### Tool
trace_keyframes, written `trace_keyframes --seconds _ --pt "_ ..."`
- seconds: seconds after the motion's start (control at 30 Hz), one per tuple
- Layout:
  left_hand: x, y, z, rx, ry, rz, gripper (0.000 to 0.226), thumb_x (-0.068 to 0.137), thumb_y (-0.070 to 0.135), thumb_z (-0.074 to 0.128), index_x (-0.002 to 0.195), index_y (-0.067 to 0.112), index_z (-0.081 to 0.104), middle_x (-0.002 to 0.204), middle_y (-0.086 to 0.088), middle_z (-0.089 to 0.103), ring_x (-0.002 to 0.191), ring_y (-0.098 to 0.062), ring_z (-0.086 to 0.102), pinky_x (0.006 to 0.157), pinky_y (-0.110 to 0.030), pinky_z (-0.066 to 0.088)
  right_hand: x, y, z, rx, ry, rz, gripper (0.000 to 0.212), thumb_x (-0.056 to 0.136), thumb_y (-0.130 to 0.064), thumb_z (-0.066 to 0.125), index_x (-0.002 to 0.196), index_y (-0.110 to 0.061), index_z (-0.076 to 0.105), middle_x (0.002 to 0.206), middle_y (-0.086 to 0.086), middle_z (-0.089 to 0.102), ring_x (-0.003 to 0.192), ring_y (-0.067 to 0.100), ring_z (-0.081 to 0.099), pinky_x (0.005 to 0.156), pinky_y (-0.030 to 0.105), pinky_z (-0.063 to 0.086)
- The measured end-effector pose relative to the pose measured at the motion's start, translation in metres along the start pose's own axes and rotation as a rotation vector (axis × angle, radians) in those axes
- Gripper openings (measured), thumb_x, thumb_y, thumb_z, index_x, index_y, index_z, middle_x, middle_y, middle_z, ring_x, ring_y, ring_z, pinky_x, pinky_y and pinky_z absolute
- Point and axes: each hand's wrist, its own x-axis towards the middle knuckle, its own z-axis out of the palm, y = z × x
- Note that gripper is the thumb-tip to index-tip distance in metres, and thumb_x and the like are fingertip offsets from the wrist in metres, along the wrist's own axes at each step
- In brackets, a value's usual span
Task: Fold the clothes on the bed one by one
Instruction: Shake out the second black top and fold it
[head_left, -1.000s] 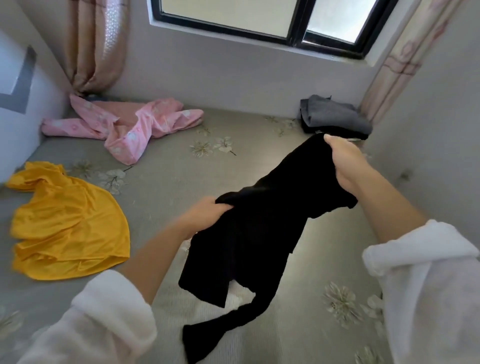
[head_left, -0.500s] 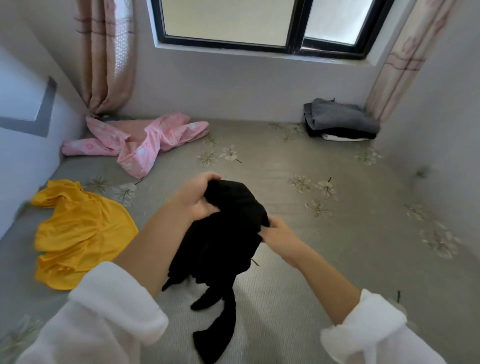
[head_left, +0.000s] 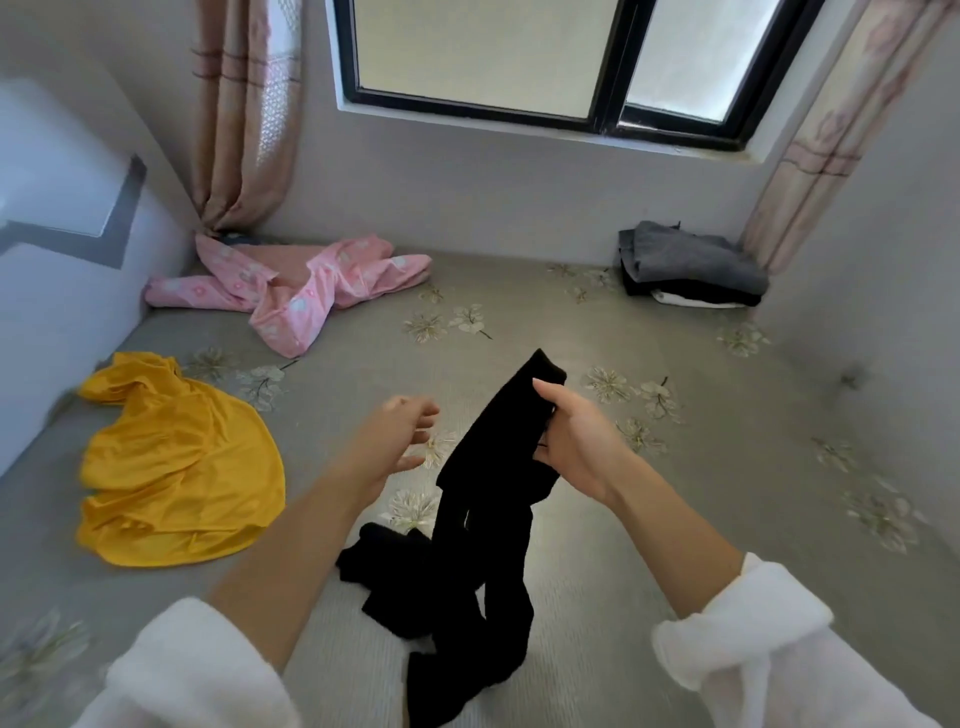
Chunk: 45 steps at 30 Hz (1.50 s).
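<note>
Black garment (head_left: 483, 499), looks like tights or leggings, hangs from the right hand (head_left: 574, 441), which is closed around its upper end; top edge of the fabric sticks up past the thumb. Lower part drapes down and bunches on the bed (head_left: 571, 322) in front of the person, legs crumpled between the two forearms. Left hand (head_left: 395, 441) is open, fingers spread and slightly curled, holding nothing, just beside the hanging fabric but not touching it. Both forearms bare, white sleeves (head_left: 737, 639) pushed up. Bed covered in a grey sheet with a pale flower print. Yellow garment (head_left: 171, 467) lies unfolded on the left side of the bed, well apart from the hands. Pink floral garment (head_left: 296, 286) is crumpled at the far left, near the curtain (head_left: 244, 114). Folded stack (head_left: 691, 265) sits in the far right corner against the wall: grey piece on top, black under it, a white edge at the bottom. Window (head_left: 545, 57) with a dark frame above the far wall.
</note>
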Motion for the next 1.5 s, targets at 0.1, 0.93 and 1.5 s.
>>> trace_keyframes --seconds 0.1,0.93,1.5 --pt "-0.005 -0.034 0.003 0.002 0.125 -0.024 0.010 0.089 0.010 0.047 0.090 0.017 0.054 0.101 -0.007 0.054 0.088 -0.016 0.053 0.081 -0.037 0.047 -0.004 -0.003 -0.002 -0.021 0.052 -0.021 0.029 0.101 -0.030 0.041 0.113 -0.011 0.059 0.104 0.006 0.066 0.100 0.022 0.063 0.093 0.035 0.048" --pt "-0.025 0.106 0.064 0.042 -0.264 0.403 0.024 0.098 0.025 0.042 0.102 0.020 0.066 0.086 0.011 0.069 0.075 -0.003 0.065 0.066 -0.024 0.049 -0.023 0.036 -0.092 -0.404 0.233 0.135 0.061 0.083 -0.006 0.066 0.138 -0.014 0.039 0.132 0.007 0.045 0.110 0.020 0.052 0.077 0.031 0.044" --pt "-0.015 0.080 -0.027 0.213 0.225 0.584 0.034 0.098 0.012 0.035 0.071 0.018 0.054 0.069 0.000 0.054 0.060 0.001 0.048 0.055 -0.014 0.038 -0.019 -0.030 -0.122 -0.302 -0.168 0.059 0.042 0.066 -0.002 0.071 0.106 -0.010 0.067 0.099 0.013 0.069 0.088 0.029 0.069 0.069 0.033 0.056"
